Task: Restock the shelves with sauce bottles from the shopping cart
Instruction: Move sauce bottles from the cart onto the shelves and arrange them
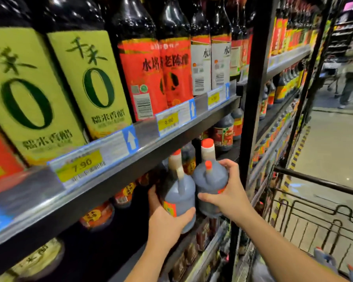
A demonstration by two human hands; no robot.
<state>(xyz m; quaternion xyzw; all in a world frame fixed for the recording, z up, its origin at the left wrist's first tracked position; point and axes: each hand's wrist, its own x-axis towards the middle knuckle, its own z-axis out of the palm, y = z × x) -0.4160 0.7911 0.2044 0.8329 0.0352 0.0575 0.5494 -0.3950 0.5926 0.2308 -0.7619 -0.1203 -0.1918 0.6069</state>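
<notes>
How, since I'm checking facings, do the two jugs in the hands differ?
The left jug shows its orange label; on the right jug it is mostly covered. The left hand grips the left jug near its base; the right hand wraps the right jug's side. Both are dark, red-capped.

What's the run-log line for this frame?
phase: shelving | left hand: grips dark plastic red-capped sauce jug | right hand: grips second dark red-capped jug | place: below grey metal shelf rail | black wire shopping cart: right

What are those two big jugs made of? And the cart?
Left jug and right jug: probably plastic, with cloudy matte walls, dark sauce showing through and a moulded handle. Cart: thin bent rods, likely dark-coated metal wire.
</notes>
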